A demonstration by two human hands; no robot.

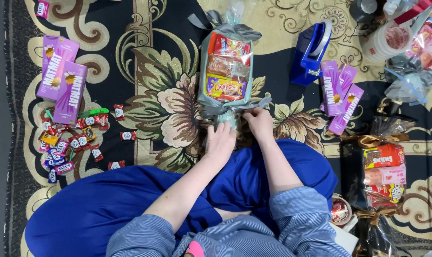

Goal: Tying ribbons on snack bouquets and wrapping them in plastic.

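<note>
Seen in the upper middle of the frame: a clear cellophane gift bundle of snack packets, bound with grey ribbon at both ends, lying flat on the patterned black-and-gold carpet. Long axis ran straight up and down the picture, the far end twisted shut near the top edge, the near end pointing down at the blue-clad lap. Lay directly ahead of both hands, neither off to one side.

Left hand rested just below the near end, fingers curled down over the gathered cellophane tail, closed on it as far as could be told. Right hand sat slightly higher and to the right, fingertips pinched on the grey ribbon bow at the bundle's lower end. Right hand the nearer of the two to the knot; left hand nearer to the loose tail beneath it.

Elsewhere: purple flat boxes and a scatter of small wrapped sweets at left, a blue tape dispenser at upper right, more purple boxes beside it, and a finished bundle with brown ribbon at lower right.
</note>
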